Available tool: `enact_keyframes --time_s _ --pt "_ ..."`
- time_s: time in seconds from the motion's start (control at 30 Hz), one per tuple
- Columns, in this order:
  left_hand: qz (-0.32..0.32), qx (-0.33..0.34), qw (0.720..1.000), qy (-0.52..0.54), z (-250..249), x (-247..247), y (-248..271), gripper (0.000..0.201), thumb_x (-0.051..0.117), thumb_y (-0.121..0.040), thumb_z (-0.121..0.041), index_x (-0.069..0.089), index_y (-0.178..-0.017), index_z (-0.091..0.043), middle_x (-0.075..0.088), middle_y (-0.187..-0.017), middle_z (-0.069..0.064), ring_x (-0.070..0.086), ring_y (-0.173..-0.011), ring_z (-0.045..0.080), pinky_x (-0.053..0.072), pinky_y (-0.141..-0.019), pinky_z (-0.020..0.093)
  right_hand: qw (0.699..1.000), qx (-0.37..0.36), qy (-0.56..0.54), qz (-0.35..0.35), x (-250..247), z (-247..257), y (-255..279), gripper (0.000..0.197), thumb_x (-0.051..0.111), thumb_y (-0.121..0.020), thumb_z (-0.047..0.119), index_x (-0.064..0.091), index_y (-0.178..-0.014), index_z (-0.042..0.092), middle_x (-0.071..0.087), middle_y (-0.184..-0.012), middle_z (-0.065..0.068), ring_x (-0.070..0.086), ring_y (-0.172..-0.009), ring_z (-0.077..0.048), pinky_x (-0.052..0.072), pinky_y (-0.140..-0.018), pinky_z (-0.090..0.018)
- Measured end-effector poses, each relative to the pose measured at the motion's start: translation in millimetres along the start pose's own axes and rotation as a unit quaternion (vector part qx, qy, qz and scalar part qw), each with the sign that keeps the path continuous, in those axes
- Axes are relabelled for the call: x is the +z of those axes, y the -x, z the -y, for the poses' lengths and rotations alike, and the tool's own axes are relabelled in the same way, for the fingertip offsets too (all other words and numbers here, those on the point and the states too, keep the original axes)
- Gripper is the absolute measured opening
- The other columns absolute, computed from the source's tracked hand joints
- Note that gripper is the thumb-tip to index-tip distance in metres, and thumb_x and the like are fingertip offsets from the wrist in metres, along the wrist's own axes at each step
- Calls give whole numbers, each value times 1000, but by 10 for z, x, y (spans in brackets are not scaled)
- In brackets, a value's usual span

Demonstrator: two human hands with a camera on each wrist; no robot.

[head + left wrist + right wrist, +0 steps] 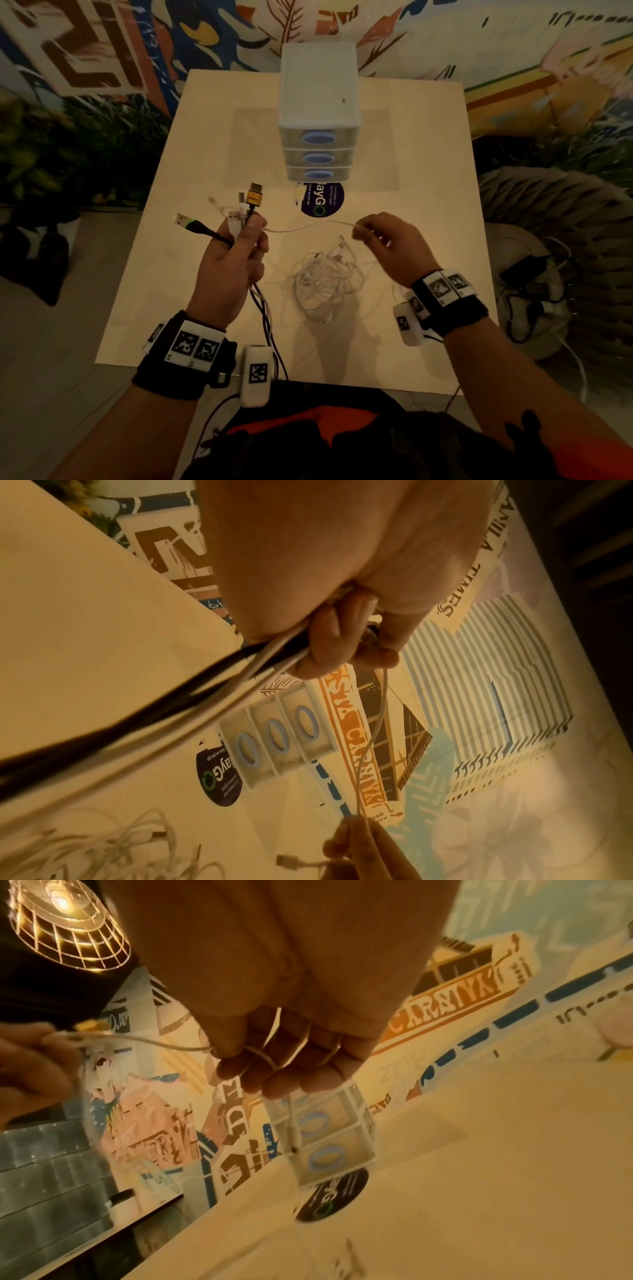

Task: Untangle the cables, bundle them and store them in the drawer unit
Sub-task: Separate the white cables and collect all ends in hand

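- White cable runs taut-ish between your two hands, above the table, so you can draw it free of the rest.
- L hand is clamped round a bunch of cable ends w/ plugs up: gold one, green-tipped black one, a few white. Likely so sorted ends stay put & don't re-knot; leads hang down past the near table edge.
- R hand has fingers curled, pinching the white cable near its free end; wrist view shows the plug dangling below the fingers.
- White tangle sits on the table between your hands, not yet undone.
- Drawer unit at the far side, all 3 drawers look closed; nothing stored yet, I'd say.
- Sticker lies just in front of the unit.
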State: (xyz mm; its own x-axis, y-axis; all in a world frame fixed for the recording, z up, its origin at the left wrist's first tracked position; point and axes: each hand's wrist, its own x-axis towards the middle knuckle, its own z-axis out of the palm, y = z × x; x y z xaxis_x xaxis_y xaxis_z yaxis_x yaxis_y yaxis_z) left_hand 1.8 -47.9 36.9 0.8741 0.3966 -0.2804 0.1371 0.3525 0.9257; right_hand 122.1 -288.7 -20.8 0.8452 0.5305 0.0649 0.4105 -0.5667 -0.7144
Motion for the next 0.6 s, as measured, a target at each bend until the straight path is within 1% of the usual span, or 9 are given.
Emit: enact_keyframes --time_s 0.07,0.13,0.23,0.33,0.4,0.43,0.5,0.53,0.6 --pt "-5 1 1000 6 -28 -12 -2 15 58 -96 -32 63 -94 -18 51 -68 -5 30 -51 5 19 -48 24 1000 -15 8 -23 -188 -61 62 18 59 -101 33 73 -97 23 66 -88 4 58 -74 -13 49 -71 -34" --pt "-4 11 1000 -7 -36 -15 -11 17 52 -104 -27 63 -96 -17 48 -66 -7 26 -49 6 19 -46 23 1000 -23 13 -9 -338 -115 203 17 61 -99 32 74 -94 24 67 -84 9 58 -71 -7 51 -71 -36" --pt "-10 16 1000 -25 -25 36 -17 21 49 -106 -28 64 -95 -17 46 -66 -6 24 -50 8 18 -46 26 998 -17 4 56 -415 -196 552 14 61 -97 35 74 -92 32 68 -79 15 60 -69 -4 54 -68 -34" --pt "-27 17 999 -21 -15 129 -27 23 48 -107 -30 63 -94 -17 46 -66 -6 26 -49 7 22 -44 23 991 32 -18 130 -342 -237 934 18 52 -94 53 69 -89 48 72 -80 22 67 -68 -4 55 -66 -27" --pt "-39 21 999 -2 -39 169 -58 24 47 -108 -29 62 -93 -18 45 -64 -7 25 -48 7 22 -43 22 982 57 -12 179 -238 -270 1141 27 45 -94 62 68 -87 49 72 -79 25 69 -68 -1 55 -67 -23" --pt "-41 22 999 7 -60 177 -79 24 45 -108 -29 61 -93 -18 45 -63 -8 24 -48 7 21 -43 22 975 69 -7 210 -179 -280 1222 29 45 -95 61 68 -86 46 72 -79 26 69 -69 1 55 -69 -23" --pt "-43 21 999 18 -104 178 -115 25 43 -109 -29 59 -93 -17 43 -61 -8 22 -47 6 20 -42 21 957 96 0 274 -60 -307 1345 24 52 -99 49 70 -85 41 72 -80 26 70 -71 1 56 -74 -24" --pt "-41 23 999 19 -118 179 -127 26 42 -109 -30 58 -93 -17 40 -60 -9 21 -46 6 20 -42 21 949 104 0 299 -12 -308 1387 22 54 -101 42 70 -86 39 72 -81 25 70 -72 1 55 -76 -23" --pt "-39 31 999 14 -124 198 -127 27 43 -109 -30 59 -92 -17 35 -59 -7 20 -46 7 20 -42 22 937 103 4 333 63 -291 1432 21 56 -101 37 71 -87 36 72 -81 25 70 -73 2 53 -76 -19"
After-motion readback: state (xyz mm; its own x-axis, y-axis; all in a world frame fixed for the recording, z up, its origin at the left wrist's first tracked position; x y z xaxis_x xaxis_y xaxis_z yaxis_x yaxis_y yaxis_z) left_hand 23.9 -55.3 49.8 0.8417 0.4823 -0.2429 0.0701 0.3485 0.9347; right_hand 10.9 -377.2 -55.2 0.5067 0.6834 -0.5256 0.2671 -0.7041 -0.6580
